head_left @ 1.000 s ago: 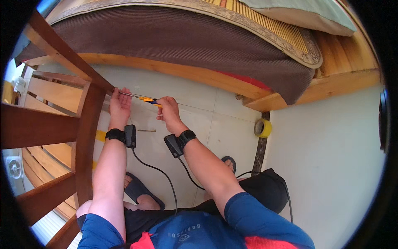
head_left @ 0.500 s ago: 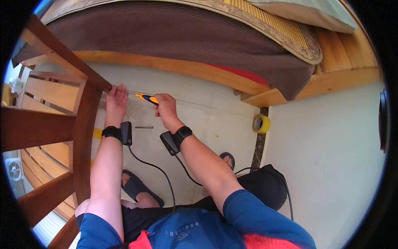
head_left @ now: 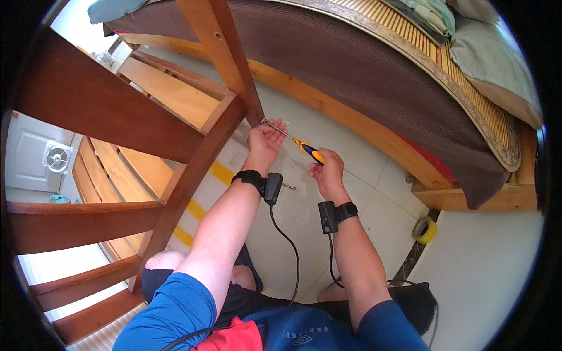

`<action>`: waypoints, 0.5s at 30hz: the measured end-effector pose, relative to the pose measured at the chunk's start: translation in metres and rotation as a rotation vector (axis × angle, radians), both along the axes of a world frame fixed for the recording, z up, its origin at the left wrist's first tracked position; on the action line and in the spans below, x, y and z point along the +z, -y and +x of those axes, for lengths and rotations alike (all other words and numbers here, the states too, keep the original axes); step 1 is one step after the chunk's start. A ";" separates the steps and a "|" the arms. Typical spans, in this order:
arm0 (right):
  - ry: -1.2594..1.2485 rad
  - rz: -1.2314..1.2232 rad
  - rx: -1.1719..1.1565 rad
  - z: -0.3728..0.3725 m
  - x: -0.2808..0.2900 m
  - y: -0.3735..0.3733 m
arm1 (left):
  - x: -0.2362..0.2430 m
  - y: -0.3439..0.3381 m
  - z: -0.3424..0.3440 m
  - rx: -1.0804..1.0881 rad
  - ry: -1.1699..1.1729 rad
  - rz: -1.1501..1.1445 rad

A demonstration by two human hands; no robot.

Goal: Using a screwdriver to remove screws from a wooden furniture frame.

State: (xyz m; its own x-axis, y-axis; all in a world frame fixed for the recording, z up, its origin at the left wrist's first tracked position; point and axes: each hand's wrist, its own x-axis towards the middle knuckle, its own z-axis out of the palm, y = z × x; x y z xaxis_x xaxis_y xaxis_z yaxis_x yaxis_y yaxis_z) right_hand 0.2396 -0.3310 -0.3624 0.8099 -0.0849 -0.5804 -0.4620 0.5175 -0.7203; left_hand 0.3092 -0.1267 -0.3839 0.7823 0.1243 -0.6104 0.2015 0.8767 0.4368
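A yellow-and-dark screwdriver (head_left: 307, 149) sits in my right hand (head_left: 328, 172), its handle gripped. Its metal shaft slants up-left to a small fastener (head_left: 264, 121) low on an upright wooden post (head_left: 204, 29). My left hand (head_left: 264, 142) is palm up just below that tip, fingers apart and slightly bent, touching or very near the shaft; I cannot tell which. The post joins a reddish wooden frame with slats (head_left: 105, 228) on my left. A long metal bolt (head_left: 288, 186) lies on the tiled floor (head_left: 369, 175), partly behind my left wrist. Both wrists wear black boxes with cables.
A bed with brown skirt (head_left: 351, 88), bamboo mat (head_left: 480, 111) and wooden base (head_left: 328, 114) runs across the back. A yellow tape roll (head_left: 424, 230) lies by the white wall (head_left: 474, 263). Yellow floor strips (head_left: 221, 172), my legs and a white fan (head_left: 57, 157) are also in view.
The view has swung left, shifting the scene rightward and showing more of the wooden frame and the post. My hands and the screwdriver stay at the same joint.
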 end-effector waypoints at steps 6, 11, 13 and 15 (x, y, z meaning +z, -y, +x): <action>0.022 -0.016 -0.035 0.002 -0.002 -0.004 | 0.000 -0.003 -0.005 0.015 0.026 -0.056; -0.001 -0.129 -0.034 0.005 -0.017 0.007 | 0.003 0.007 -0.002 -0.001 0.035 -0.066; 0.023 -0.204 -0.060 0.003 -0.015 0.002 | 0.002 0.004 -0.002 0.023 0.005 -0.086; 0.049 -0.285 -0.091 0.003 -0.012 -0.003 | 0.004 0.003 -0.001 0.023 -0.009 -0.086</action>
